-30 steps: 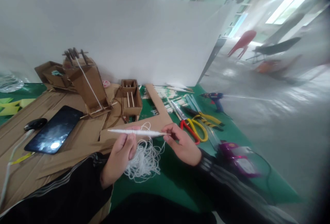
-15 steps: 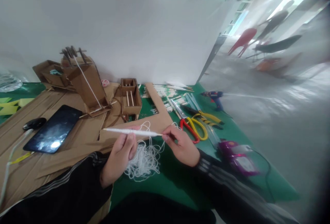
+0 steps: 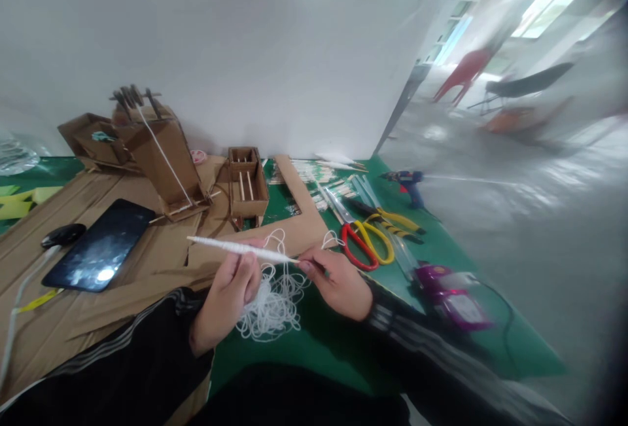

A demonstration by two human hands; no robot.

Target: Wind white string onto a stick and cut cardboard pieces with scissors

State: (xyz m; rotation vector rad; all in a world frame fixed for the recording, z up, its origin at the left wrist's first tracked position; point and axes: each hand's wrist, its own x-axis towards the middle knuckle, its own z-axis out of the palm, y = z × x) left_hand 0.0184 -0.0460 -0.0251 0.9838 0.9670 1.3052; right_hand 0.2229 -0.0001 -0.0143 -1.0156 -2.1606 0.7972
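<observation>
A thin wooden stick wound with white string (image 3: pixel 267 254) is held crosswise in front of me, its bare tip pointing left. My left hand (image 3: pixel 235 288) pinches its wound middle between thumb and fingers. At the right tip, the fingers of my right hand (image 3: pixel 333 280) are closed on the end of the stick. A loose tangle of white string (image 3: pixel 269 315) lies on the green table below, with strands looping up near both hands. Scissors with red and yellow handles (image 3: pixel 360 243) lie just beyond my right hand.
Cardboard (image 3: pixel 112 308) covers the left side, bearing a phone (image 3: pixel 101 243) and an upright cardboard model (image 3: pixel 159 158). Small cardboard boxes (image 3: pixel 250 203) stand behind. Pliers (image 3: pixel 392 220), a glue gun (image 3: pixel 409 184) and a purple packet (image 3: pixel 451 298) lie right. A white panel (image 3: pixel 220 66) closes the back.
The wound stick has tilted, its left tip higher and its right end lower. My right hand has moved slightly left and down with that end; my left hand keeps its grip.
</observation>
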